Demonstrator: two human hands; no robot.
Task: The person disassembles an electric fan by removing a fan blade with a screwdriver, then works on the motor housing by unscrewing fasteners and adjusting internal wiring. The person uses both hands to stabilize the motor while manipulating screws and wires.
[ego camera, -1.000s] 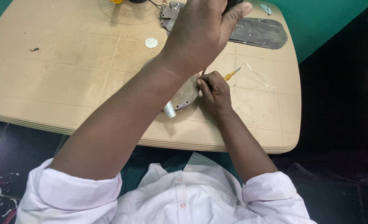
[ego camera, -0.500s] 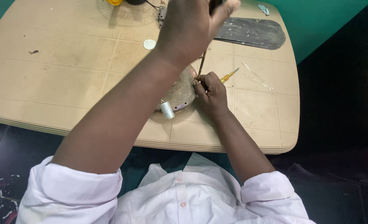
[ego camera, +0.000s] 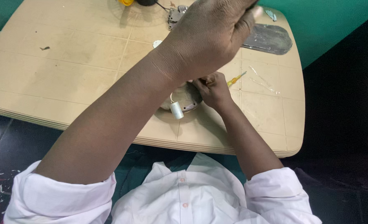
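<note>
Compared with half a second earlier, the left hand [ego camera: 211, 35] has been raised closer to the camera and now fills the upper middle of the view, while the right hand [ego camera: 213, 89] has stayed on the round grey metal part [ego camera: 185, 98].

Fingers of the left hand are curled inward and held together, as in a loose fist; something pale is just seen at the fingertips near the top edge, but what is pinched there cannot be told. Its bare forearm runs diagonally down to a rolled white sleeve [ego camera: 63, 199] at the lower left.

Fingers of the right hand are bunched together and pressed down at the right rim of the round grey metal part, with the tips hidden, so whether anything is gripped cannot be told. The round grey metal part lies flat on the beige table [ego camera: 67, 79] near its front edge, partly covered by the left wrist. A small white cylinder [ego camera: 176, 110] is attached by a thin wire at the part's lower left side.

Just beside the right hand, to its right, a small screwdriver with a yellow handle [ego camera: 236, 78] lies on the table. Further back, a flat dark metal plate [ego camera: 267, 39] with rounded ends is seen, and a small pale disc [ego camera: 157, 43] lies partly behind the left wrist.
</note>
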